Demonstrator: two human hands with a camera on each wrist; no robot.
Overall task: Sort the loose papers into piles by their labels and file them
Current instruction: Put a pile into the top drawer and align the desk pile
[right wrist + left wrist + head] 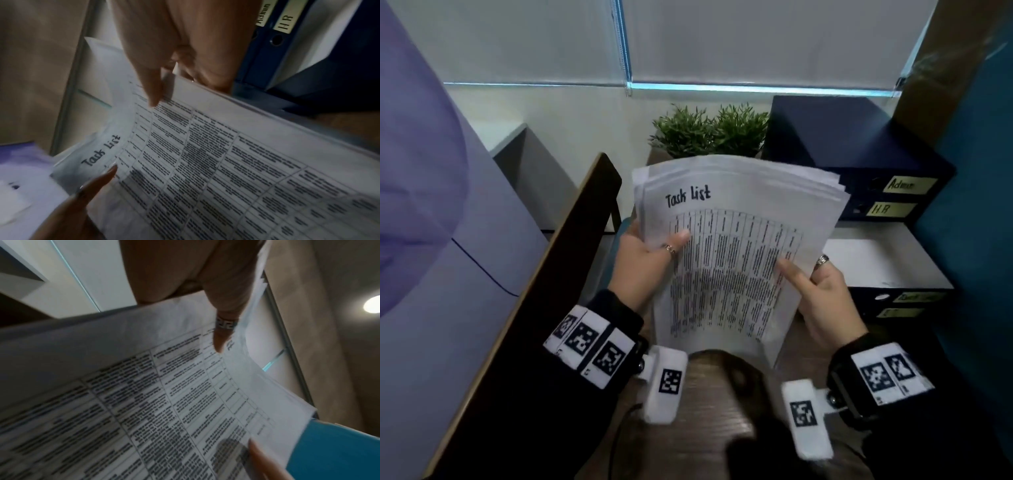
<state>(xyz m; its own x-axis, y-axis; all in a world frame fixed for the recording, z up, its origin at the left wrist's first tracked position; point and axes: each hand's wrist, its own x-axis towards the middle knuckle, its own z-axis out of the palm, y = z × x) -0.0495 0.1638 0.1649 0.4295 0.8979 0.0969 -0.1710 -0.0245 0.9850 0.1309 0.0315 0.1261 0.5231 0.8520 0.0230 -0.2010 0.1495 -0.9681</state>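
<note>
A stack of papers (736, 246) is held upright in front of me, bowed, its top sheet headed "Task List" over a printed table. My left hand (650, 253) grips the stack's left edge, thumb with a ring on the front. My right hand (815, 287) holds the right edge, thumb on the top sheet, fingers behind. The same sheet fills the left wrist view (164, 402) and the right wrist view (205, 162). Dark blue binders labelled "Admin" (904, 185) and "HR" (887, 209) lie stacked at the right; lower binders (907, 298) carry labels too blurred to read.
A white sheet (873, 260) lies on the lower binders at the right. Two small green plants (709, 132) stand behind the papers. A dark board with a wooden edge (544, 274) slants at the left beside a lilac panel (431, 205). Wood tabletop (705, 411) lies below.
</note>
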